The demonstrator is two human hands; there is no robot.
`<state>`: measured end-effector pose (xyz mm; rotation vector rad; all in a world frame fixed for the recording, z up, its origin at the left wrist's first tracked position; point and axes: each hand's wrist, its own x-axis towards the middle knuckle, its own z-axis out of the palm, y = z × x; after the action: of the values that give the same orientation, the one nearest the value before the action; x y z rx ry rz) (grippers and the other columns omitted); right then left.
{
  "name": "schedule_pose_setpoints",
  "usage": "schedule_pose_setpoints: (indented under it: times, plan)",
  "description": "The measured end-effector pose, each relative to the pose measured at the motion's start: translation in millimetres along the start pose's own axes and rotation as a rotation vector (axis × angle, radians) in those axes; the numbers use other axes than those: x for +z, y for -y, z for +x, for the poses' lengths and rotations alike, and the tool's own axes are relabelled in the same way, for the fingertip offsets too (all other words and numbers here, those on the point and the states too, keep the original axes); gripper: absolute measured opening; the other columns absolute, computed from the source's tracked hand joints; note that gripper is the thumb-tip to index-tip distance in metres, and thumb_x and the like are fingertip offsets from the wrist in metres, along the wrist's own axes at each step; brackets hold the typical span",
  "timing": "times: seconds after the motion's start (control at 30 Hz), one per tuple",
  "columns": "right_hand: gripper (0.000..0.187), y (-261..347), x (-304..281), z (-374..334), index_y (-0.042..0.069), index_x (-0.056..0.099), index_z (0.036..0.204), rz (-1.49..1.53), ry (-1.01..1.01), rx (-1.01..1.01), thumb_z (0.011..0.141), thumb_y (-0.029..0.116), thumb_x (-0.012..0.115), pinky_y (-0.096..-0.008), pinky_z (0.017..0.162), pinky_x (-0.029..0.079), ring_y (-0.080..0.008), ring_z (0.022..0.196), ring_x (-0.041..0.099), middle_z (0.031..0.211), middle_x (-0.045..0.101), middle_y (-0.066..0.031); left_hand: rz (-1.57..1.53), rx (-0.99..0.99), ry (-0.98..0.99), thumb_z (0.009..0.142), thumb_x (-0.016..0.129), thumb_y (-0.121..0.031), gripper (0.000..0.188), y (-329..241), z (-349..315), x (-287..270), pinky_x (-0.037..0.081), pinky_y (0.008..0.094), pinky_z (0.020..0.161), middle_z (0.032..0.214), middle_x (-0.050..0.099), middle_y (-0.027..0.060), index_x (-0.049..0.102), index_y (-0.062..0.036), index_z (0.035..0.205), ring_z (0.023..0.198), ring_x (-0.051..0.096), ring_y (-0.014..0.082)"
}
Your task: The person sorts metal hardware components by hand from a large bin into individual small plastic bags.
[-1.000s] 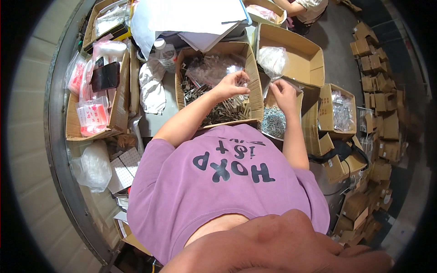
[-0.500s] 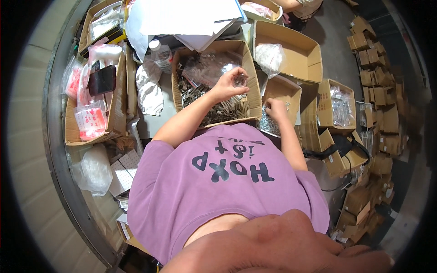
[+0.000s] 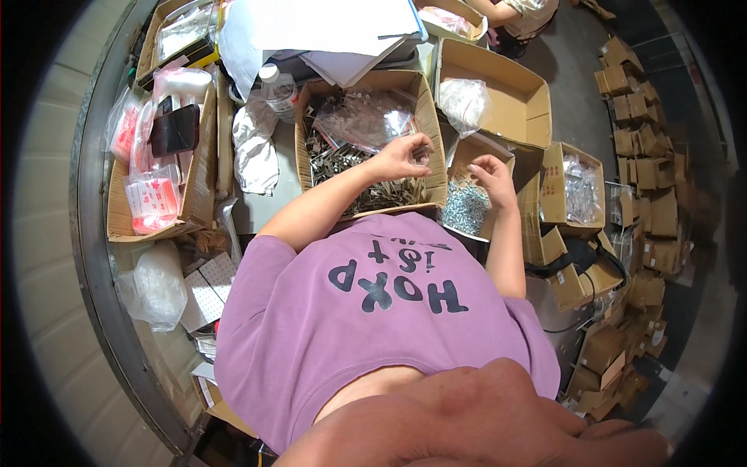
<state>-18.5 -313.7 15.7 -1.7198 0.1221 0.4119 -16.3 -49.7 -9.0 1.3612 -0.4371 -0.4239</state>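
Note:
My left hand (image 3: 401, 158) is closed, its fingers curled round what looks like a small clear plastic bag (image 3: 420, 154). It hovers over the right side of a cardboard box (image 3: 437, 167) filled with flat dark metal pieces (image 3: 393, 193). Clear bags with small round parts (image 3: 364, 117) lie on top of those pieces. To the right, my right hand (image 3: 496, 180) is above a smaller box of silvery screws (image 3: 465, 206). Its thumb and fingertips are pinched together; anything between them is too small to make out.
A water bottle (image 3: 278, 93) and white cloth (image 3: 255, 148) lie left of the metal-parts box. Farther left, a carton (image 3: 201, 183) holds bags and a phone (image 3: 175, 131). Papers (image 3: 319, 31) lie at the back. More cartons (image 3: 537, 101) stand right; another person (image 3: 523, 17) is beyond.
My right hand has risen out of the screws, up and to the right. My left hand has come slightly lower and to the right, still closed.

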Motion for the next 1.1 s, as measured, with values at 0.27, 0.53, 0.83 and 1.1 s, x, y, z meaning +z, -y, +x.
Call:
schedule_pose_setpoints:
  times: [0.27,0.53,0.83,1.1]
  plan:
    - [0.015,60.1,81.3,-9.4,-0.001,0.064,0.088,-0.358,0.134,-0.467,0.077,0.010,0.066,-0.0242,0.063,0.045,-0.0094,0.069,0.056,0.079,0.063,-0.0063,-0.012,-0.036,0.023,0.070,0.074,-0.007,0.037,-0.5,-4.5,8.8,0.040,0.0210,0.070,0.084,0.046,-0.0025,0.050,-0.0032,0.099,0.078,0.044,0.0052]
    - [0.022,43.8,22.9,91.2,0.004,0.063,0.100,-0.871,-0.437,-0.547,0.083,0.014,0.055,-0.0372,0.078,0.048,-0.0333,0.086,0.062,0.093,0.064,-0.0185,-0.081,-0.033,-0.002,0.071,0.074,-0.007,0.036,2.2,0.7,1.9,0.037,0.0200,0.066,0.079,0.044,-0.0045,0.050,-0.0054,0.098,0.073,0.041,0.0042]
    - [0.029,55.7,38.0,146.7,0.003,0.060,0.101,-1.420,0.020,-0.107,0.077,0.020,0.057,-0.0410,0.080,0.047,-0.0360,0.092,0.059,0.101,0.061,-0.0218,-0.114,-0.059,-0.045,0.070,0.073,-0.005,0.037,2.5,-2.5,-2.7,0.040,0.0198,0.065,0.078,0.046,-0.0034,0.050,-0.0050,0.099,0.073,0.045,0.0051]
    - [0.026,54.1,19.6,138.7,0.000,0.062,0.096,-1.100,-0.101,-0.387,0.073,0.010,0.064,-0.0378,0.075,0.048,-0.0361,0.087,0.060,0.093,0.064,-0.0203,-0.126,-0.012,-0.100,0.069,0.074,-0.005,0.037,1.8,-2.3,-7.2,0.041,0.0203,0.067,0.079,0.047,-0.0029,0.050,-0.0048,0.097,0.074,0.046,0.0057]
